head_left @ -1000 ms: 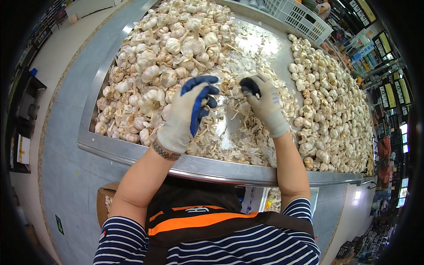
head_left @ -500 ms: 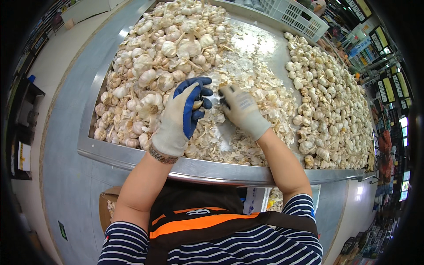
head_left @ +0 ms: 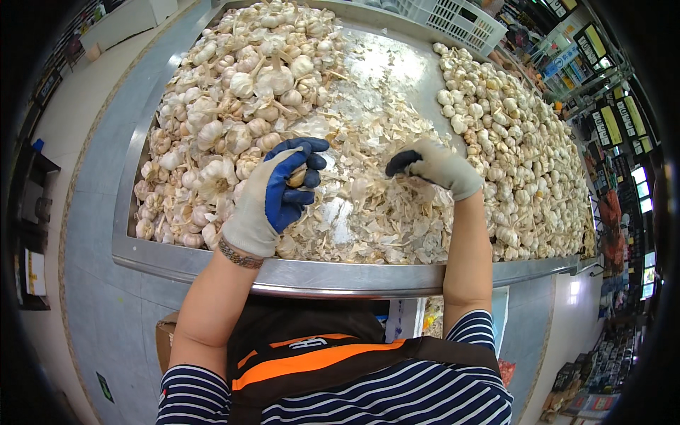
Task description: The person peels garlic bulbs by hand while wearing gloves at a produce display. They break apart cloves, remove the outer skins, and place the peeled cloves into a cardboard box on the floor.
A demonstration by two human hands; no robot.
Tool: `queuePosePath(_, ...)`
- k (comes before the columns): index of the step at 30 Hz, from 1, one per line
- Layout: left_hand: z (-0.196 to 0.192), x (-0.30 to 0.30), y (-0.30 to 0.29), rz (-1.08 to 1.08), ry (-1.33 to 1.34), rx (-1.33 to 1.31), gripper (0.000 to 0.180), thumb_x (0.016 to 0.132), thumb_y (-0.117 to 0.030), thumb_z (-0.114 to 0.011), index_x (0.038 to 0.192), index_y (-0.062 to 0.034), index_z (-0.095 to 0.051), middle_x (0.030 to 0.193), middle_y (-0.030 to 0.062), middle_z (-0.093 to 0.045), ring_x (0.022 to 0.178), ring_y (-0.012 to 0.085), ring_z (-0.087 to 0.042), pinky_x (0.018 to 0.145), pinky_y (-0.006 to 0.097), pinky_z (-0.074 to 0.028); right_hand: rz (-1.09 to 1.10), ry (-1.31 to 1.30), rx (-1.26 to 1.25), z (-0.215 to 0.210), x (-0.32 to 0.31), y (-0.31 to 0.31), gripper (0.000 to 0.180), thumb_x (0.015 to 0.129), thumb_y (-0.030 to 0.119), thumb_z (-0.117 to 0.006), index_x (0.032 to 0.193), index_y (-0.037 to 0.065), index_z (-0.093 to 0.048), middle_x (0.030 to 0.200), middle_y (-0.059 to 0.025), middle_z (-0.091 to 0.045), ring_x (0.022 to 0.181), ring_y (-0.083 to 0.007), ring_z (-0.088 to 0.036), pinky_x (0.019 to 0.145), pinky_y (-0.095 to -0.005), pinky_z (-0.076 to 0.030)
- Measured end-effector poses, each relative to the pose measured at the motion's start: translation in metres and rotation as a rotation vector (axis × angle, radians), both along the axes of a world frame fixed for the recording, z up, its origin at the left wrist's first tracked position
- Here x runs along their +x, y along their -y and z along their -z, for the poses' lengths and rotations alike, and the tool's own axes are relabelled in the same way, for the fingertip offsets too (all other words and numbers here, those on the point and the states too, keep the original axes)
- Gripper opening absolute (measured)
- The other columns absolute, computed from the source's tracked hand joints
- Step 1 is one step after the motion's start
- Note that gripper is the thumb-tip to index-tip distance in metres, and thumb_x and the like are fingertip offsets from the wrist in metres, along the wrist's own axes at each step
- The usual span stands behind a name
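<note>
Head view, looking down over a steel tray (head_left: 212, 263) at a market stall. Left hand (head_left: 273, 195) in a grey glove with blue palm, raised just above the tray's middle, fingers (head_left: 310, 161) bent in and clamped on a single garlic bulb (head_left: 297, 176) (only a pale sliver of it showing between thumb and fingertips). Right hand (head_left: 438, 164) in a matching glove, level with the left and well apart from it, fingers (head_left: 400, 164) curled in together; impossible to tell whether pinching anything. Directly below both hands, a drift of loose papery skins (head_left: 368, 219) across the middle of the tray. To the left, a heap (head_left: 234, 99) of untrimmed garlic with stems; to the right, a second heap (head_left: 517, 149) of smaller, cleaner heads. Beyond the tray's far edge, a white crate (head_left: 460, 18). On the left wrist, a bracelet (head_left: 239, 255); at the lower edge, a dark apron (head_left: 312, 354) with an orange stripe.

On handling: probably light, firm at the core, dry and flaky outside, so apt to shed skin and slip a little against a glove. Best taken around the fat middle with fingertips opposite the thumb, not by the brittle stem, and without squeezing hard enough to split the cloves apart.
</note>
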State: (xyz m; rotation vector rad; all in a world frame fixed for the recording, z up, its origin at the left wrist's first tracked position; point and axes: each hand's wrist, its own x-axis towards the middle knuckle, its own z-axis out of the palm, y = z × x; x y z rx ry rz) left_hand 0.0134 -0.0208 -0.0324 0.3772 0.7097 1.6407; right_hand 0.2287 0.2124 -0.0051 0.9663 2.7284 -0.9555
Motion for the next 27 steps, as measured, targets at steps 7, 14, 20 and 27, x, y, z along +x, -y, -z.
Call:
queuePosePath(7, -0.004, 0.003, 0.001, -0.107, -0.141, 0.025, 0.031, 0.105, -0.019, -0.05, 0.126, 0.0016, -0.059, 0.089, -0.0001, -0.058, 0.062, 0.0002, -0.047, 0.045, 0.013, -0.032, 0.173, -0.363, 0.233, 0.017, -0.013, 0.003, 0.038, 0.086, 0.008, -0.059, 0.122, 0.01, -0.068, 0.102, -0.0142, -0.073, 0.088, -0.0293, -0.069, 0.085, -0.0368, -0.053)
queuePosePath(14, -0.009, 0.002, 0.004, -0.16, -0.166, 0.047, 0.032, 0.105, -0.02, -0.05, 0.126, 0.002, -0.059, 0.087, -0.0025, -0.056, 0.061, -0.0008, -0.043, 0.047, 0.014, -0.03, 0.06, -0.225, 0.131, -0.005, -0.006, 0.002, 0.028, 0.086, 0.004, -0.053, 0.101, 0.008, -0.075, 0.101, -0.0147, -0.073, 0.085, -0.0258, -0.07, 0.083, -0.0348, -0.054)
queuePosePath(20, -0.008, 0.003, 0.005, -0.163, -0.171, 0.088, 0.031, 0.103, -0.018, -0.05, 0.125, 0.0032, -0.059, 0.087, 0.0012, -0.058, 0.059, 0.0014, -0.044, 0.048, 0.016, -0.03, 0.203, -0.231, 0.301, 0.014, -0.02, 0.014, 0.03, 0.087, 0.007, -0.064, 0.115, 0.012, -0.072, 0.094, -0.0107, -0.074, 0.082, -0.0202, -0.069, 0.077, -0.0339, -0.053)
queuePosePath(27, -0.013, 0.007, 0.005, -0.181, -0.231, 0.036, 0.033, 0.105, -0.021, -0.05, 0.126, 0.0011, -0.059, 0.086, -0.0043, -0.055, 0.06, -0.0005, -0.04, 0.049, 0.014, -0.031, 0.457, -0.405, 0.208, 0.043, 0.004, -0.033, 0.034, 0.086, 0.008, -0.065, 0.12, 0.015, -0.069, 0.104, -0.0127, -0.073, 0.086, -0.0215, -0.071, 0.075, -0.0343, -0.054)
